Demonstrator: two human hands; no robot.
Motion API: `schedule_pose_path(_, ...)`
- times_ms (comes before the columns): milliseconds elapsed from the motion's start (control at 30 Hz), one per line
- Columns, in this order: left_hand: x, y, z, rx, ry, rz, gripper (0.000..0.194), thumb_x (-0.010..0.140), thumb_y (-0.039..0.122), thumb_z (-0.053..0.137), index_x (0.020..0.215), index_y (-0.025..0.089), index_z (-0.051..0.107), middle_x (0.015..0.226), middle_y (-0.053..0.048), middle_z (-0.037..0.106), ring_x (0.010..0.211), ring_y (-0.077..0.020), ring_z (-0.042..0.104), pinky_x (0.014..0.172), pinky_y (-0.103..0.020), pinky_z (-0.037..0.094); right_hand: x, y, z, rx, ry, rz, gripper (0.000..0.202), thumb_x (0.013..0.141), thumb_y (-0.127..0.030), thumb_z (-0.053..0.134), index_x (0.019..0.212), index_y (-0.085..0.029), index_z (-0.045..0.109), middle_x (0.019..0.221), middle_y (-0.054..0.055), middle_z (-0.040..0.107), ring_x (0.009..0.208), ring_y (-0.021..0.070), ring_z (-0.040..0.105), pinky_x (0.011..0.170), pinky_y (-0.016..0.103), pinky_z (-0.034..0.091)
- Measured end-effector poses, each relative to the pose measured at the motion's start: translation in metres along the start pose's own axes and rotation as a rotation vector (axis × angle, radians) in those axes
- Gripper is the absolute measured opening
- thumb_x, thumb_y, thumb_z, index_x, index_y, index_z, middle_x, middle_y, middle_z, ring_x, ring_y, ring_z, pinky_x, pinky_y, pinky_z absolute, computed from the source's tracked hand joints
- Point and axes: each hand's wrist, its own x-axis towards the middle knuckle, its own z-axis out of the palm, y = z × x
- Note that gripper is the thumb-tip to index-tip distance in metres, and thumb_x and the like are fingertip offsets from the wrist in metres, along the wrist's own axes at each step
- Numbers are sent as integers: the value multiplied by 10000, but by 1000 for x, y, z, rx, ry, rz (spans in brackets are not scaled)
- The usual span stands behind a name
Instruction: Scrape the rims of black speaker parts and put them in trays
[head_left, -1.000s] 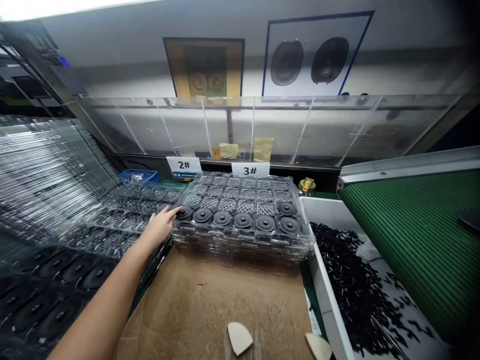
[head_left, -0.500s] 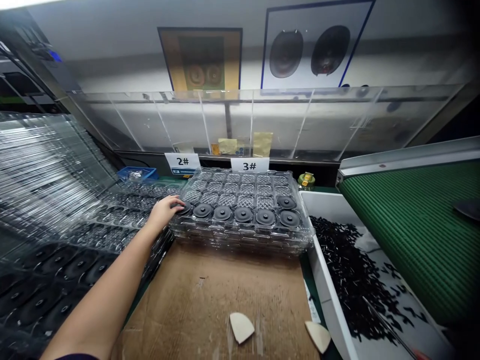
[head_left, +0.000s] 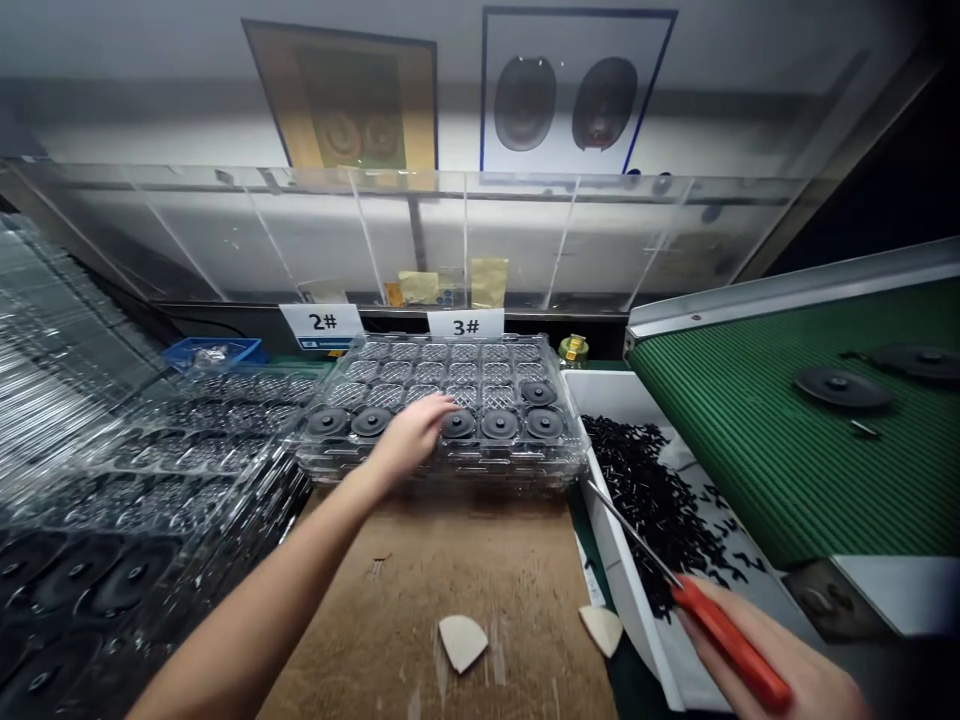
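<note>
My left hand [head_left: 415, 432] is over the front row of a clear plastic tray [head_left: 442, 452], fingers stretched toward the right and nothing visible in them. Beneath and beside it sit black round discs with a raised centre, such as the disc [head_left: 499, 424]; one in that row is hidden behind the hand. Another disc [head_left: 538, 392] lies in the second row at the right. At lower right, my right hand [head_left: 780, 640] is closed around the red handle of a screwdriver [head_left: 727, 640]. Its thin metal shaft points up and left across the white bin.
The white bin [head_left: 626, 590] holds many small black pieces [head_left: 645, 500]. A green ribbed conveyor belt [head_left: 750, 420] at right carries a black disc [head_left: 841, 386]. Two pale wedge-shaped pieces, one a wedge [head_left: 463, 642], lie on the brown board [head_left: 360, 640]. More trays [head_left: 187, 470] stand left.
My left hand has moved right along the front row, away from the leftmost disc. My right hand has come into view with the screwdriver. The view has shifted right.
</note>
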Motion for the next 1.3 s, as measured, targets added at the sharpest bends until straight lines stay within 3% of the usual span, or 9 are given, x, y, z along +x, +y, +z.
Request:
schedule_pose_path(133, 39, 55, 54, -13, -167, 184, 379, 911, 289, 346, 1262, 168, 422, 1369, -90, 390, 1291, -219, 289, 1044, -484, 249, 54, -47, -12, -98, -356, 275, 399, 818, -580, 324, 1051, -354, 557, 789, -9, 665, 708, 210, 622, 577, 285, 448)
schedule_pose_path(233, 57, 69, 77, 12, -244, 220, 517, 886, 437, 352, 1330, 172, 321, 1414, -117, 305, 1312, -273, 227, 1040, -555, 191, 80, -66, -16, -135, -451, 369, 386, 807, -595, 318, 924, -345, 587, 716, 4, 649, 723, 232, 613, 591, 285, 405)
schedule_pose_path(333, 62, 69, 84, 38, -304, 253, 633, 834, 550, 380, 1350, 195, 286, 1427, -119, 276, 1318, -294, 200, 1040, -572, 163, 87, -69, -15, -143, -472, 398, 388, 795, -604, 331, 858, -327, 596, 723, 15, 644, 720, 241, 604, 590, 290, 383)
schedule_pose_path(700, 61, 68, 89, 82, -351, 263, 705, 811, 605, 358, 1370, 193, 238, 1452, -114, 216, 1332, -285, 150, 1055, -529, 156, 89, -61, -14, -130, -463, 399, 456, 803, -624, 294, 909, -320, 616, 742, 40, 656, 721, 247, 607, 577, 285, 371)
schedule_pose_path(833, 62, 68, 82, 77, -346, 264, 716, 809, 608, 359, 1377, 196, 218, 1455, -111, 209, 1332, -281, 154, 1055, -521, 165, 89, -67, -16, -132, -468, 383, 409, 804, -600, 318, 903, -333, 612, 742, 20, 653, 703, 237, 602, 554, 269, 359)
schedule_pose_path(1067, 44, 36, 50, 130, -337, 193, 854, 760, 684, 346, 1398, 161, 126, 1470, -127, 141, 1347, -287, 71, 1069, -528, 87, 90, -95, -9, -119, -455, 241, 282, 825, -458, 362, 959, -370, 594, 701, -19, 636, 675, 195, 593, 553, 249, 334)
schedule_pose_path(1167, 34, 24, 48, 162, -387, 183, 881, 719, 708, 392, 1384, 164, 201, 1455, -129, 201, 1341, -299, 107, 1062, -535, 111, 95, -102, -2, -130, -459, 213, 261, 810, -430, 395, 890, -323, 620, 714, 3, 638, 668, 200, 589, 540, 251, 319)
schedule_pose_path(1300, 31, 25, 52, 179, -397, 178, 868, 722, 693, 413, 1382, 168, 206, 1453, -123, 212, 1339, -291, 124, 1062, -531, 121, 98, -102, 0, -146, -456, 197, 268, 816, -423, 387, 880, -310, 621, 726, 13, 643, 685, 209, 596, 539, 251, 319)
